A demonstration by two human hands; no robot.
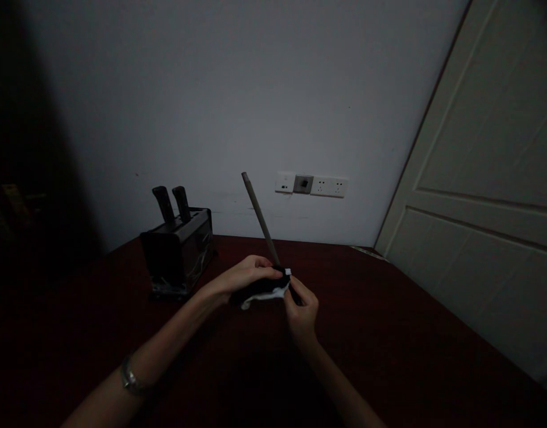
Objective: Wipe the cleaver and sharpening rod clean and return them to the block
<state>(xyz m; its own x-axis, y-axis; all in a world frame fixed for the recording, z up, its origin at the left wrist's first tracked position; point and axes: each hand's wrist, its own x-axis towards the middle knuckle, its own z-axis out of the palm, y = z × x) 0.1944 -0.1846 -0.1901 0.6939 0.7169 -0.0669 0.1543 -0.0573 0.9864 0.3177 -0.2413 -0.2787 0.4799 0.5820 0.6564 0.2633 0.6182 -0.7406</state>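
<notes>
A black cloth with a white edge is held between my two hands above the table. My left hand is closed on its upper side, thumb and fingers pressing it. The fingertips of my right hand pinch its right end, close to a small white tab. From behind the cloth a thin grey rod rises, leaning to the left. Its lower end is hidden by my left hand and the cloth, so I cannot tell how they are joined.
On the left of the dark red table stands a dark knife block with two black-handled knives. Wall sockets sit on the wall behind. A pale panelled door is at the right. The light is dim.
</notes>
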